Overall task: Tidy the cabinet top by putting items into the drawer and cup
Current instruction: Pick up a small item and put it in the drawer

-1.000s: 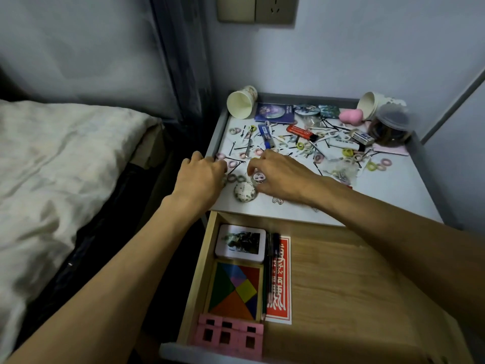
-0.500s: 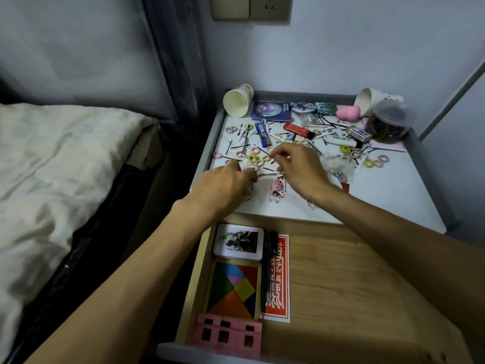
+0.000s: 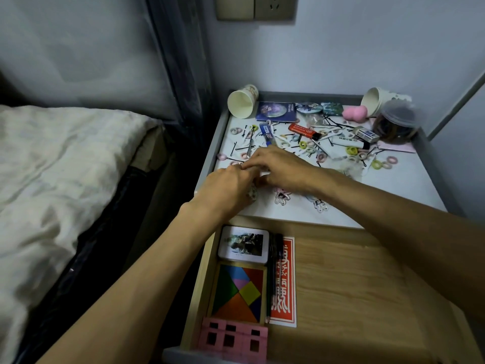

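While both hands work front-left clutter, drawer (image 3: 354, 285) stands pulled open below cabinet top (image 3: 393, 195): right half bare wood, left side filled. Raised rim on top's left, back and right; front edge open over drawer, easy drop route. Left cup (image 3: 242, 101) and right cup (image 3: 375, 101) lie tipped at back corners. Left hand (image 3: 228, 187) touches right hand (image 3: 278, 166), fingers curled over small bits; grip impossible to tell. Step, by my read: gathering hair ties (image 3: 351, 150) and pins (image 3: 240, 148). Next calls for fine pinch, short carry.
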